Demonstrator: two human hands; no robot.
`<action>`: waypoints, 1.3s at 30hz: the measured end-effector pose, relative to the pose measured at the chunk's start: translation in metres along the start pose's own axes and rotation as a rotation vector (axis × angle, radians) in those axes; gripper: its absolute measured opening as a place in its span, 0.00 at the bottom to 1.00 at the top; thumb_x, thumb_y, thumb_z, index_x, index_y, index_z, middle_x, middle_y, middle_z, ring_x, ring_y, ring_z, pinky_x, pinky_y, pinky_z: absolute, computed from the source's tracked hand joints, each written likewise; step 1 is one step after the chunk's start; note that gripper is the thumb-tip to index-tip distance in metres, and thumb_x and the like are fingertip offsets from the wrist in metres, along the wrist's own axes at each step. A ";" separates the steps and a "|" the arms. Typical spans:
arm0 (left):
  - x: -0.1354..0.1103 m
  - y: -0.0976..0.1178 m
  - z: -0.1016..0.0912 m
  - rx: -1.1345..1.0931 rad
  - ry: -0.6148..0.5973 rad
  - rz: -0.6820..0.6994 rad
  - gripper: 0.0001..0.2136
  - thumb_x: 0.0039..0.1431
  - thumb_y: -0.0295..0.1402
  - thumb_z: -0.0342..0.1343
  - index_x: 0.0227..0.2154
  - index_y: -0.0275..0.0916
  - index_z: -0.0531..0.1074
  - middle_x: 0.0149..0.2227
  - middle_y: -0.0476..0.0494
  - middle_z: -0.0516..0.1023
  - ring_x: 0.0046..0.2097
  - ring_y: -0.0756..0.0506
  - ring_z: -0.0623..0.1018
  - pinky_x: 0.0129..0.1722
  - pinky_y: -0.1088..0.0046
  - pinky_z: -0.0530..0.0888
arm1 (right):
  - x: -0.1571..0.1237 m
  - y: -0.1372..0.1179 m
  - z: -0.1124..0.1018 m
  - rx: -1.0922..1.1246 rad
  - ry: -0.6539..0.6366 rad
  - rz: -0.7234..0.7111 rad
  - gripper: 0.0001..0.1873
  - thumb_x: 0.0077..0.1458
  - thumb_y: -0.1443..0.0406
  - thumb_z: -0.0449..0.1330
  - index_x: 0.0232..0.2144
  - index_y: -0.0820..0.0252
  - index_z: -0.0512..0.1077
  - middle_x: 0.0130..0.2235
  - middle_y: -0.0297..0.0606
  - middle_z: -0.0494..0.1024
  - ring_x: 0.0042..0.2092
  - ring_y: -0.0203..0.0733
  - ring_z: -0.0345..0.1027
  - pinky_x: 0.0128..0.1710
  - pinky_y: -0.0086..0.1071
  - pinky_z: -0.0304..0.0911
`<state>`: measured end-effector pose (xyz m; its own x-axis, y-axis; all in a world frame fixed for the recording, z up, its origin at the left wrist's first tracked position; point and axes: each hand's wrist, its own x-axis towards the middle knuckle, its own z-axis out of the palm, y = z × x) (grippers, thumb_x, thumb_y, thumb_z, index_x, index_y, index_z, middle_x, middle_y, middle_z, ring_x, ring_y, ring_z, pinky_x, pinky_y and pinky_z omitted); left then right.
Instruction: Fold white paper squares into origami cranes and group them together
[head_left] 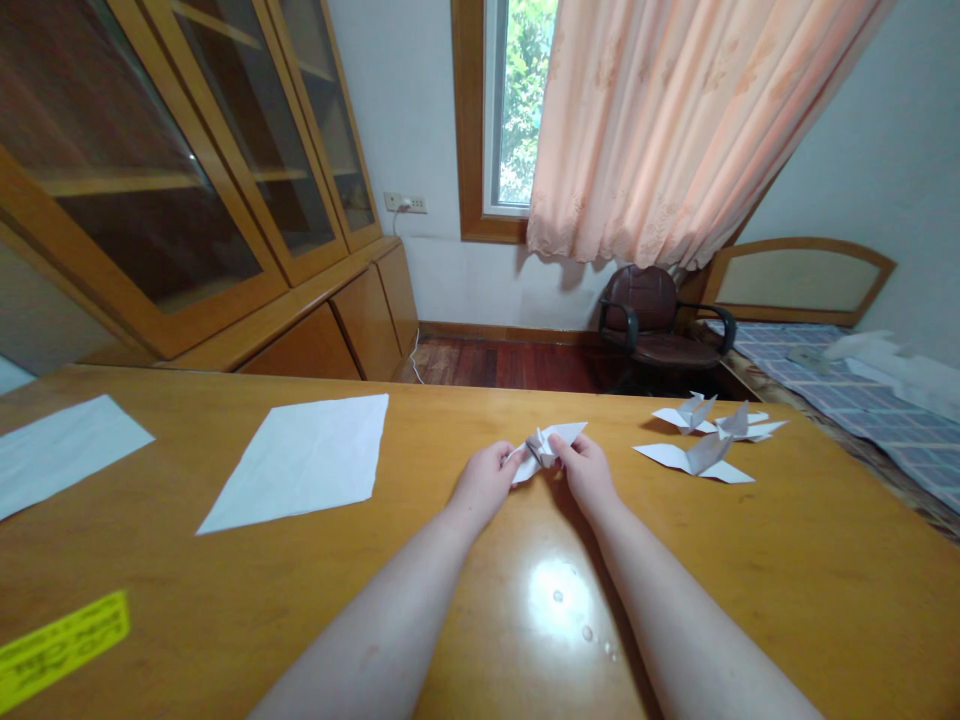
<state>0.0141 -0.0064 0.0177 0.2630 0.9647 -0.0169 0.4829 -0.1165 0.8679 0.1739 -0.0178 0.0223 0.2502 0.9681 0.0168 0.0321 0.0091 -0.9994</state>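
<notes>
Between my two hands is a white folded paper crane (538, 452), held above the middle of the wooden table. My left hand (487, 480) is closed on its left side, thumb and fingers pinching the paper. Gripping the right side near a wing is my right hand (589, 470), its thumb lying on top of the paper. One wing points up to the right, and the other comes down toward me. My fingers hide parts of the folds. Off to the right on the table are finished-looking paper cranes (697, 458) with wings spread.
White paper sheets lie on the wooden table (360, 620): one sheet (304, 455) left of my hands, another (67, 450) farther left. A yellow label (64, 650) is at the near left. Beyond the table stand a glass-door cabinet (300, 270), an armchair (649, 310) and a bed (847, 380).
</notes>
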 end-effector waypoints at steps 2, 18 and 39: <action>0.000 -0.001 0.000 -0.015 -0.013 -0.034 0.17 0.57 0.46 0.45 0.24 0.38 0.67 0.20 0.52 0.69 0.22 0.51 0.67 0.22 0.76 0.59 | 0.000 0.000 0.000 0.020 0.009 0.003 0.20 0.41 0.50 0.62 0.23 0.63 0.70 0.19 0.32 0.68 0.21 0.34 0.57 0.21 0.28 0.52; 0.002 -0.006 0.002 0.045 0.002 0.017 0.18 0.58 0.46 0.44 0.23 0.38 0.66 0.20 0.51 0.69 0.24 0.50 0.68 0.23 0.76 0.57 | 0.005 0.012 -0.004 0.008 0.078 -0.015 0.18 0.45 0.52 0.60 0.25 0.63 0.70 0.19 0.31 0.67 0.21 0.33 0.55 0.21 0.27 0.50; 0.001 -0.004 -0.002 -0.100 0.130 0.022 0.16 0.58 0.45 0.45 0.24 0.38 0.67 0.20 0.51 0.69 0.23 0.51 0.67 0.23 0.77 0.58 | -0.008 0.002 -0.003 -0.494 -0.090 -0.415 0.08 0.49 0.60 0.58 0.29 0.59 0.71 0.26 0.34 0.71 0.27 0.36 0.61 0.28 0.30 0.57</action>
<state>0.0106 -0.0043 0.0154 0.1589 0.9854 0.0617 0.3910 -0.1202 0.9125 0.1744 -0.0263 0.0198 0.0403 0.9261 0.3751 0.5549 0.2914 -0.7792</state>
